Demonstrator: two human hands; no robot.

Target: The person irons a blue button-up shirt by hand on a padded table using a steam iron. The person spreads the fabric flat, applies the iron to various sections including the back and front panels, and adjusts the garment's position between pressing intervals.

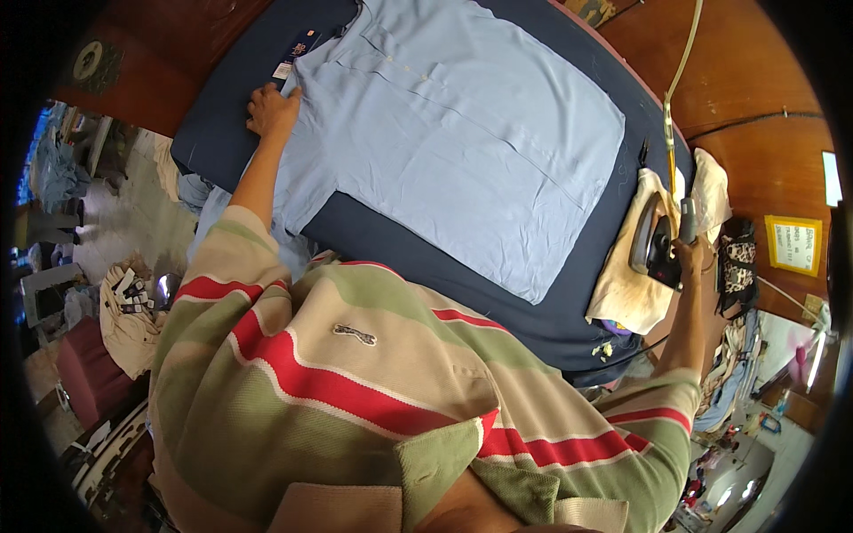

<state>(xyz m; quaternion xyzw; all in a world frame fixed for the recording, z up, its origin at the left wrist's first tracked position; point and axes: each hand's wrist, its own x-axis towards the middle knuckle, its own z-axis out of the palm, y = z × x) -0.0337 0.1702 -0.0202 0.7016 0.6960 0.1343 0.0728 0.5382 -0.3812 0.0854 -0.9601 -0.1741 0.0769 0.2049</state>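
Observation:
A light blue shirt (480, 115) lies spread over the dark blue padded ironing table (373, 235), its hem toward the right and its sleeve toward me. My left hand (274, 110) rests at the shirt's upper left, beside a dark tag (296, 53); its fingers are bent against the cloth edge, and whether they pinch it I cannot tell. At the far right my right hand (695, 258) is wrapped round the handle of an iron (657, 244). The iron sits on a folded cream cloth (629, 289), apart from the shirt.
A pale hose or cord (682, 62) runs down to the iron from above. Another cream cloth (711, 178) and a patterned black bag (739, 266) are beyond the table's right edge. At left, beige garments (129, 320) lie by a maroon seat (93, 373). Folded clothes (724, 373) are stacked at right.

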